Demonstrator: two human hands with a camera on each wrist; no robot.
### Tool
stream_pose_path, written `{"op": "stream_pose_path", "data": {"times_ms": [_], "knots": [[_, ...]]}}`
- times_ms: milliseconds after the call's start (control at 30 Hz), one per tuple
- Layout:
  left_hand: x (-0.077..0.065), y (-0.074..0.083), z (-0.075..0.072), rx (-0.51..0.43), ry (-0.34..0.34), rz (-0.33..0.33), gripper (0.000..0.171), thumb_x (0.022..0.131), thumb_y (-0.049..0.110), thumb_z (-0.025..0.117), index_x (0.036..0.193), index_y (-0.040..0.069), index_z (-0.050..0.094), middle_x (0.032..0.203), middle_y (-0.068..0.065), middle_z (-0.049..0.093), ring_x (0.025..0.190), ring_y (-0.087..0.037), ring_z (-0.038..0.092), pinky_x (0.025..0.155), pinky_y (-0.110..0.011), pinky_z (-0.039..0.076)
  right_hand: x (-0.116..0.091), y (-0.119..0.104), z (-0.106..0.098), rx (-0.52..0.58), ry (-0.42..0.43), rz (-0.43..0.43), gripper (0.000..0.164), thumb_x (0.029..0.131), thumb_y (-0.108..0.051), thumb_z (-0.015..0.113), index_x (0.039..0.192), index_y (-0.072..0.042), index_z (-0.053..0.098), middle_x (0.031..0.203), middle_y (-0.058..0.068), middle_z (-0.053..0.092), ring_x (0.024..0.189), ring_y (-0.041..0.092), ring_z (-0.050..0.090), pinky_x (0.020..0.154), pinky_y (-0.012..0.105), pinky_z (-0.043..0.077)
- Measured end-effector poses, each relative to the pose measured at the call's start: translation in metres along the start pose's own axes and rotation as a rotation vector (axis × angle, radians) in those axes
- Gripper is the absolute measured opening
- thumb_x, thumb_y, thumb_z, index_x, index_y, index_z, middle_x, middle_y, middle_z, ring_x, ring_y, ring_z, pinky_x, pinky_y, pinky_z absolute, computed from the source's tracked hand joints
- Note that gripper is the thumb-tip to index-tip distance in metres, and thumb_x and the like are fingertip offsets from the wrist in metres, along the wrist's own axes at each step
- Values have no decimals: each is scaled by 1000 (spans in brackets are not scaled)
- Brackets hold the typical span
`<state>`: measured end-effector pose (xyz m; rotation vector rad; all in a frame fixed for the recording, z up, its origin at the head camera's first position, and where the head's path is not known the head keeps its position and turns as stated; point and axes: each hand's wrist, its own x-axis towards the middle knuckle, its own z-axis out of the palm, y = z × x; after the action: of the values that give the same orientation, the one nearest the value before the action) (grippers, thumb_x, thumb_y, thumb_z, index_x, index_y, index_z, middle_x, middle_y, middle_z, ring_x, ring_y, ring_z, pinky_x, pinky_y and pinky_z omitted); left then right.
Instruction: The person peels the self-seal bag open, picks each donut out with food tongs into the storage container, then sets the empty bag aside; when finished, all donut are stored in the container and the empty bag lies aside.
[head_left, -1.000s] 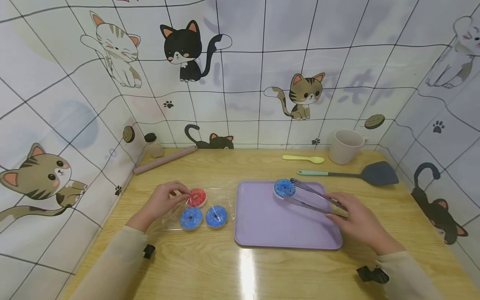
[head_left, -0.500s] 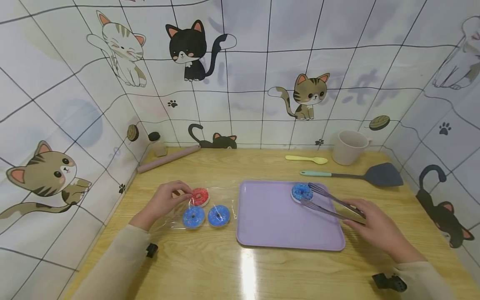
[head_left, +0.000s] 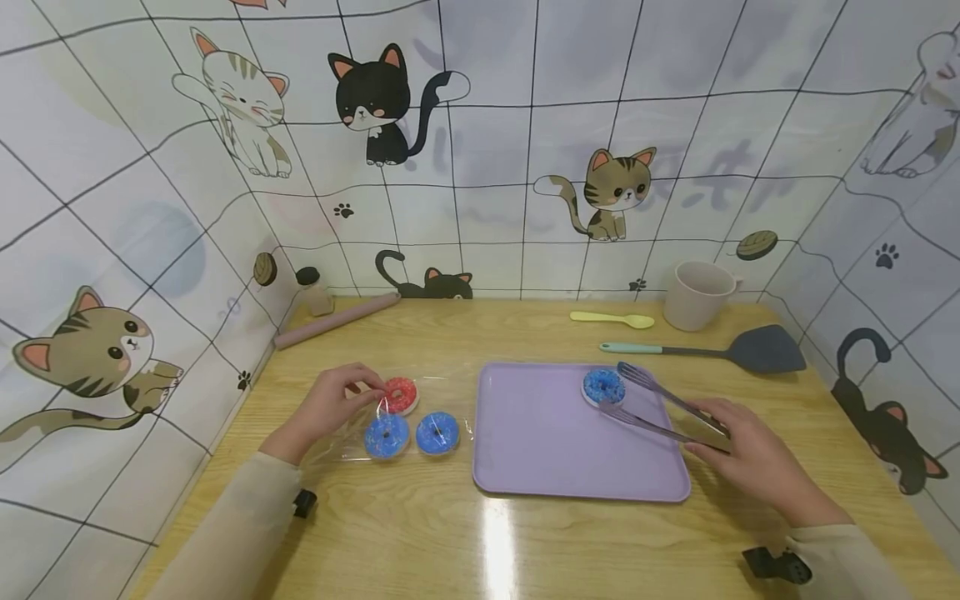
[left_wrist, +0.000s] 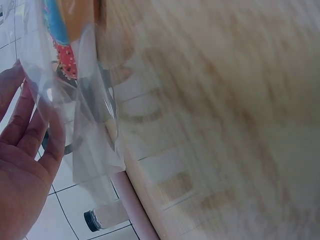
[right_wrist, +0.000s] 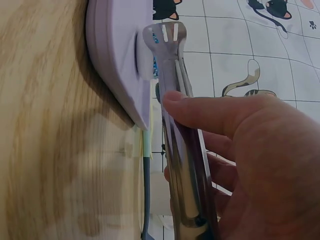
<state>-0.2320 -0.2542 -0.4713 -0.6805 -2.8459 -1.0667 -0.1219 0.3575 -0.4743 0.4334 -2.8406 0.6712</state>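
Metal tongs [head_left: 667,417] lie in my right hand [head_left: 757,458], thumb on one arm and fingers on the other, seen too in the right wrist view. Their tips stand on either side of the right edge of a blue sprinkled toy donut [head_left: 603,386], which rests on the far part of a purple tray [head_left: 570,467]. My left hand [head_left: 330,408] pinches a clear plastic bag [left_wrist: 92,135] beside a red donut [head_left: 401,396]. Two blue donuts, one on the left [head_left: 387,436] and one on the right [head_left: 437,433], lie with it in the bag.
Behind the tray lie a spatula [head_left: 750,350] and a yellow spoon [head_left: 611,319], with a beige mug [head_left: 699,296] at the back right. A rolling pin [head_left: 337,321] and a small black-lidded jar [head_left: 313,292] are at the back left. Cat-print walls enclose the table.
The blue donut and the tongs have moved right across the tray, mostly in the first half second. The tong tips have spread slightly since. My left hand has stayed at the bag.
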Motion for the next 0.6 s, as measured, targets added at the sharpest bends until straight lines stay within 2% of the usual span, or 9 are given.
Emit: {"op": "stream_pose_path", "data": {"times_ms": [167,300,433,600], "knots": [[2,0,1,12,4,16,6,95,23,76,100,23,79,104,12,73,98,-11,67,84,-35,57,2,-3,1,2,35,-2,65,82,-17,88,140,-9,60,134,19,63,123,45,55,95,65,45],[3,1,2,8,11,30,6,95,21,76,99,25,78,103,11,73,97,-11,67,83,-35,57,8,-11,7,1,38,-19,65,83,-20,88,140,-10,60,135,18,63,125,43,54,95,64,46],[3,2,2,5,12,40,5,95,21,76,99,24,79,103,10,73,97,-11,67,83,-35,57,19,-22,14,8,28,-47,62,84,-22,87,140,-11,61,135,16,64,125,41,56,96,63,48],[3,2,1,4,15,32,5,96,21,75,99,23,79,104,10,73,97,-12,67,82,-33,57,35,-38,22,6,22,-100,57,84,-21,87,137,-18,65,134,13,67,124,39,60,98,62,50]]}}
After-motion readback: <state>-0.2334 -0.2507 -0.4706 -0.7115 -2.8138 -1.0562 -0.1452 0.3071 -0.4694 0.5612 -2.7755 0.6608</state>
